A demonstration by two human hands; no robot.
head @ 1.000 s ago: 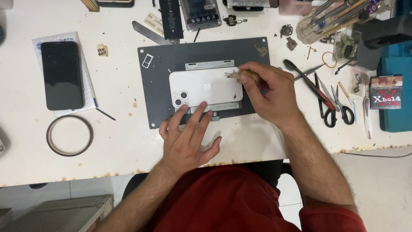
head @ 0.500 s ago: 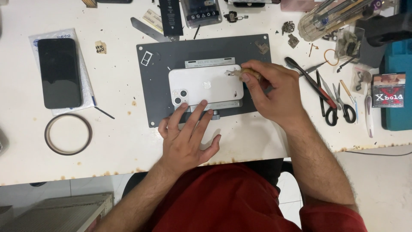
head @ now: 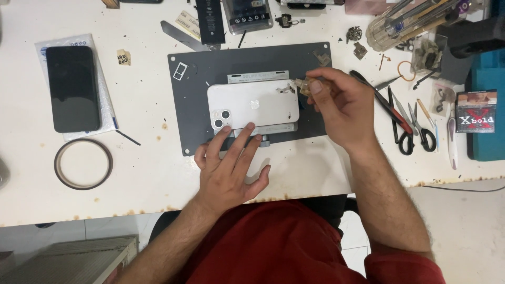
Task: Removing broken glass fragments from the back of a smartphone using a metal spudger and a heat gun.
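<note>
White glossy phone (head: pixel 252 105) on matte grey mat (head: pixel 189 115), left hand (head: pixel 229 168) fingers released flat, right hand (head: pixel 342 108) fingers pinching a small translucent tool (head: pixel 304 85).

White phone (head: pixel 252 105) face-down on grey mat (head: pixel 194 126)

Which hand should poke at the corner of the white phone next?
The right hand, probably. It pinches a small tool right at the white phone's corner, while the left hand lies flat at the phone's near edge, seemingly steadying it.
</note>
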